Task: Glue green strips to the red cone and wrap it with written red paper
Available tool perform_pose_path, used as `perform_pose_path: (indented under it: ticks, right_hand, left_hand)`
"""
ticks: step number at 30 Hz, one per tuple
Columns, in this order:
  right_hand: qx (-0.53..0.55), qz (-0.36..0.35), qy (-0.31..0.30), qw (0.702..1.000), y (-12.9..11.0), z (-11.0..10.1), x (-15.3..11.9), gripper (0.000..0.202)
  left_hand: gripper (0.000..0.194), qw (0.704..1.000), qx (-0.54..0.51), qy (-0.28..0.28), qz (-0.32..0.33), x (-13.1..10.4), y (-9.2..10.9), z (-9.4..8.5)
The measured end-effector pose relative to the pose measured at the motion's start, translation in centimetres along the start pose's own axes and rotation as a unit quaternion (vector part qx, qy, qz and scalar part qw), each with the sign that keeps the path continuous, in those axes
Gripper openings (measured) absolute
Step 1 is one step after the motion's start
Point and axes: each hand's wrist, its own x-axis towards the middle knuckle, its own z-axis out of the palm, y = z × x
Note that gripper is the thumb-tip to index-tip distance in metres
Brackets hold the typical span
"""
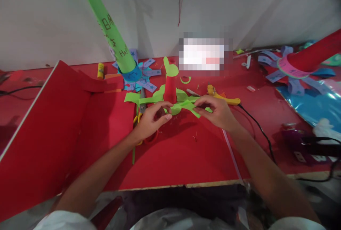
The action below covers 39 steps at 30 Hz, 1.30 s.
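A small paper figure stands in front of me. It has a red paper tube (pixel 170 89) on a green scalloped paper base, with a round green piece (pixel 172 70) on top. Green paper strips reach out to both sides of the base. My right hand (pixel 214 111) pinches a green paper strip (pixel 190 106) to the right of the tube. Just left of the tube's foot is my left hand (pixel 156 117), its thumb and forefinger curved with a gap between the tips. I cannot make out anything held in it. Yellow-handled scissors (pixel 139 118) lie partly behind the left hand.
A yellow hot glue gun (pixel 226 99) lies behind my right hand, its cord trailing right. At back left are a tall green paper tube (pixel 112 31) and a glue stick (pixel 100 70). Red boards (pixel 48 134) rise at left. A red tube (pixel 314 54) leans at right.
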Motion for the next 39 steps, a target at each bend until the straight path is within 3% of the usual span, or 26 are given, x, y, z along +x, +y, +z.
perform_pose_path:
  ticks: [4,10,16,19,21,24,28,30,32,36,39]
  right_hand:
    - [-0.015,0.001,-0.055,0.998,-0.4,1.5,-0.3,0.018]
    - [-0.019,-0.001,-0.118,0.993,-1.0,3.4,-1.1,0.024]
    - [-0.051,-0.029,-0.126,0.990,-1.1,4.1,-1.2,0.026]
    - [-0.056,-0.020,-0.099,0.993,-1.1,4.5,-1.1,0.029]
    - [-0.047,-0.006,-0.079,0.996,-1.1,4.8,-1.1,0.029]
    - [-0.038,-0.015,-0.095,0.995,-1.6,4.8,-1.1,0.033]
    - [-0.097,-0.049,-0.103,0.989,-1.7,2.3,-0.7,0.027]
    - [-0.176,-0.039,-0.021,0.983,-0.7,-0.1,-0.4,0.026]
    - [-0.281,-0.005,0.042,0.959,1.0,-2.9,-0.5,0.029]
    - [-0.456,0.063,0.032,0.887,4.9,-7.3,-1.6,0.032]
    - [-0.447,0.056,-0.002,0.893,6.6,-8.6,-2.8,0.032]
  left_hand:
    - [0.041,0.998,0.056,-0.014,0.029,0.1,0.2,0.1]
    - [0.012,0.987,0.102,-0.014,0.119,0.0,0.1,0.1]
    - [0.019,0.990,0.123,-0.021,0.062,-0.2,0.3,0.2]
    - [0.027,0.996,0.077,-0.025,0.037,-0.2,0.6,0.4]
    - [0.023,0.997,0.011,-0.054,0.046,-0.2,0.7,0.6]
    - [0.022,0.989,-0.097,-0.099,0.049,-0.1,0.6,0.9]
    - [0.027,0.994,-0.094,-0.060,-0.001,-0.3,0.1,0.9]
    - [0.028,0.999,-0.037,-0.032,-0.019,-0.3,-0.2,0.9]
    - [0.024,0.999,0.020,-0.035,-0.018,-0.2,-0.3,1.2]
    - [0.015,0.979,0.172,-0.089,0.061,0.1,-0.2,2.2]
    - [0.018,0.940,0.296,-0.117,0.121,-0.1,-0.1,2.9]
